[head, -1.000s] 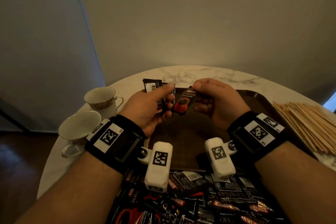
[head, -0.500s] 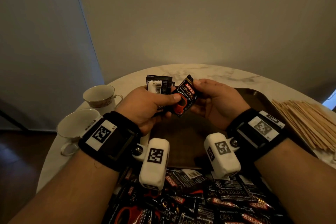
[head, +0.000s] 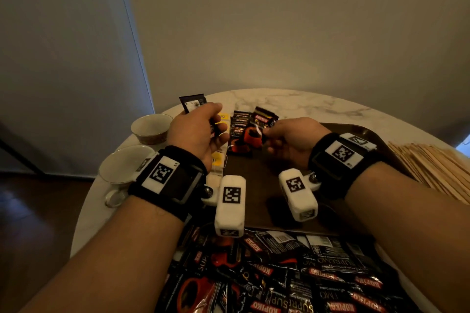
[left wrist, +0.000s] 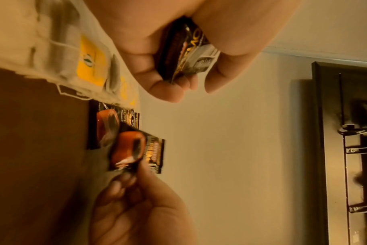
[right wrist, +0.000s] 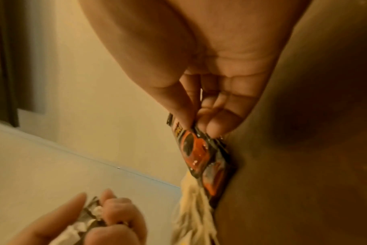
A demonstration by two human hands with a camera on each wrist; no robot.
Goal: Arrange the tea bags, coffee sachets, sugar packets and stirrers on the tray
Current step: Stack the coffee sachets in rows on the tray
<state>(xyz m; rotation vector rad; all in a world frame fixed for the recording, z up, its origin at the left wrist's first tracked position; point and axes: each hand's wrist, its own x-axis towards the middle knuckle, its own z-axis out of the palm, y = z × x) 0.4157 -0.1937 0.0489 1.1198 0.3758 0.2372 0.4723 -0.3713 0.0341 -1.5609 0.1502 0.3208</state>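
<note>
right hand (head: 287,143) grip pinches coffee sachet (head: 262,124), now moved onto tray (head: 254,180) row beside tea bags (head: 220,157) | left hand (head: 198,132) grip clamps spare sachets (head: 194,104) | row growing

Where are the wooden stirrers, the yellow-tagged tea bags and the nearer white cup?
pale wooden stirrers (head: 432,168), head view, middle of pile.
yellow-tagged tea bags (left wrist: 90,66), left wrist view, yellow tag.
nearer white cup (head: 122,164), head view, inner wall.

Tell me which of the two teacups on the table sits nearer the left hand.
The near teacup, right beside the left hand's wristband. The other teacup sits farther back toward the wall.
</note>
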